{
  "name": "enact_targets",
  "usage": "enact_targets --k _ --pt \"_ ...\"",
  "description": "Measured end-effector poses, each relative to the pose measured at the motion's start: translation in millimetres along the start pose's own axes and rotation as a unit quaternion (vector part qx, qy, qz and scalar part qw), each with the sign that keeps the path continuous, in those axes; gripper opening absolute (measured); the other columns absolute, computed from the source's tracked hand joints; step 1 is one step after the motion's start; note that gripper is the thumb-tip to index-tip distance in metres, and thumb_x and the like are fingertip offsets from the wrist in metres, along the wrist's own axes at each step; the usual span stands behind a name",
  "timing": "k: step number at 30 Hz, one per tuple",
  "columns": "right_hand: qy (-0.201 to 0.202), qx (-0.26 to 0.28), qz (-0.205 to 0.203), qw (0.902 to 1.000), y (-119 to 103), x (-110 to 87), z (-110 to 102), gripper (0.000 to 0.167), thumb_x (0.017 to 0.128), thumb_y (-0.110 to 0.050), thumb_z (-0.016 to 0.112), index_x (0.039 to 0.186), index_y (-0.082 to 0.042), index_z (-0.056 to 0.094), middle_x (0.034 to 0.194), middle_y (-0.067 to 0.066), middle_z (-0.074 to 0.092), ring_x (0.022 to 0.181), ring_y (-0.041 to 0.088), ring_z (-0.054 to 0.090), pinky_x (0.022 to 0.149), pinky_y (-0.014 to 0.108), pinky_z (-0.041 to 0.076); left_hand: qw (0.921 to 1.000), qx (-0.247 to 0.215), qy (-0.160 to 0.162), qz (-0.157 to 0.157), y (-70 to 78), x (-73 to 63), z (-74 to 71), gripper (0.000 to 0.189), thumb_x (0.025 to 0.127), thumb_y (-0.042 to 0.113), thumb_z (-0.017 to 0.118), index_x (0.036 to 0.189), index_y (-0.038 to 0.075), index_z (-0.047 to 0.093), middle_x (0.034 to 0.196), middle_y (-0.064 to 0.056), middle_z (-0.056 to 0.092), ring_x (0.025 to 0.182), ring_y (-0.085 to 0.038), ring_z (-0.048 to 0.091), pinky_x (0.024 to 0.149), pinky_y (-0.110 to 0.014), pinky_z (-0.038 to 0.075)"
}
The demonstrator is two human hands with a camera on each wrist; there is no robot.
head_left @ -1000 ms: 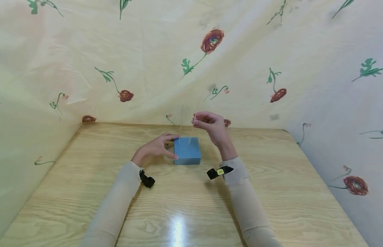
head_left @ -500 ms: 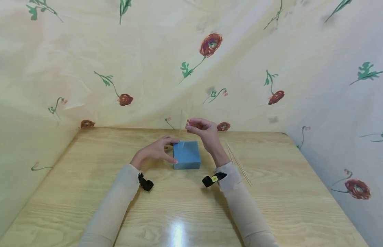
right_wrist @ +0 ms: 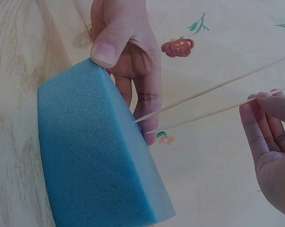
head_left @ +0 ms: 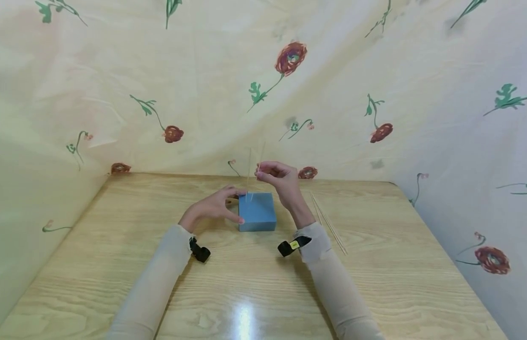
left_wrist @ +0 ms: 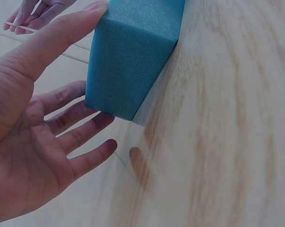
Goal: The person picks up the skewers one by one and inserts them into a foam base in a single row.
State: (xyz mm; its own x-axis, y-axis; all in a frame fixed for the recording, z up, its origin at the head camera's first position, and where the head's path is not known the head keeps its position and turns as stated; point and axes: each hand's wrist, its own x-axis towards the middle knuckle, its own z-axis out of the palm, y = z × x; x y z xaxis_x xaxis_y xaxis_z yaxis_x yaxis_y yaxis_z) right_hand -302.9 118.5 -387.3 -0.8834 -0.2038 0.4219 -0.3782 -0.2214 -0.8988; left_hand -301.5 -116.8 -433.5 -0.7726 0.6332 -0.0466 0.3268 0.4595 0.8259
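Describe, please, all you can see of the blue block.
The blue block is a low, sharp-edged slab of fine-grained material that looks like foam. It lies flat on the wooden table. The left hand holds its left side, thumb at the near corner. One thin stick stands from its top near the far left corner; a second stick, in the right hand, points down beside it, its contact with the block unclear.

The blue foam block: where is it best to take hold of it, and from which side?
Probably across its left side, coming from the left, thumb at the near corner and fingers at the far one. The blue foam block lies flat, with straight opposite faces to pinch; the left hand spans it so. Avoid coming from above: a thin wooden stick rises from its top.
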Motion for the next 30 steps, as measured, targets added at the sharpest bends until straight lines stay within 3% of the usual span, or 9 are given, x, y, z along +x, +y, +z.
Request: enact_targets --k 11,20,26,30 --pt "0.003 -0.029 0.007 0.9996 3 3.0 2 0.016 0.091 0.007 0.07 0.107 0.005 0.073 0.091 -0.001 0.076 0.082 0.012 0.073 0.081 0.029 0.061 1.0 -0.002 -0.002 0.005 2.1 2.6 -5.7 0.09 0.079 0.025 0.09 0.155 0.011 0.042 0.153 -0.011 0.041 0.143 -0.033 0.038 0.121 -0.055 0.03" --pt "0.0 -0.027 0.006 0.9996 5 5.2 2 0.018 0.092 0.007 0.069 0.105 -0.003 0.076 0.092 -0.002 0.076 0.083 0.011 0.072 0.081 0.029 0.061 0.9998 -0.005 -0.007 0.016 -2.2 6.6 -9.2 0.088 0.081 0.025 0.088 0.155 0.009 0.042 0.151 -0.014 0.041 0.143 -0.035 0.038 0.12 -0.056 0.031" --pt "0.001 -0.034 0.008 0.9994 9 6.8 3 0.023 0.091 0.008 0.069 0.112 0.017 0.067 0.089 -0.003 0.076 0.082 0.011 0.072 0.08 0.028 0.061 0.9998 -0.005 -0.009 0.014 -4.3 6.1 -10.7 0.088 0.081 0.026 0.089 0.155 0.011 0.043 0.152 -0.012 0.04 0.143 -0.035 0.038 0.12 -0.056 0.032" --pt "0.003 -0.037 0.01 0.9992 10 7.5 5 0.027 0.091 0.009 0.07 0.113 0.022 0.063 0.089 -0.003 0.076 0.082 0.011 0.072 0.08 0.028 0.061 0.9998 -0.01 -0.01 0.015 -5.7 6.2 -11.3 0.088 0.081 0.026 0.088 0.155 0.01 0.043 0.153 -0.013 0.04 0.144 -0.035 0.038 0.119 -0.056 0.032"
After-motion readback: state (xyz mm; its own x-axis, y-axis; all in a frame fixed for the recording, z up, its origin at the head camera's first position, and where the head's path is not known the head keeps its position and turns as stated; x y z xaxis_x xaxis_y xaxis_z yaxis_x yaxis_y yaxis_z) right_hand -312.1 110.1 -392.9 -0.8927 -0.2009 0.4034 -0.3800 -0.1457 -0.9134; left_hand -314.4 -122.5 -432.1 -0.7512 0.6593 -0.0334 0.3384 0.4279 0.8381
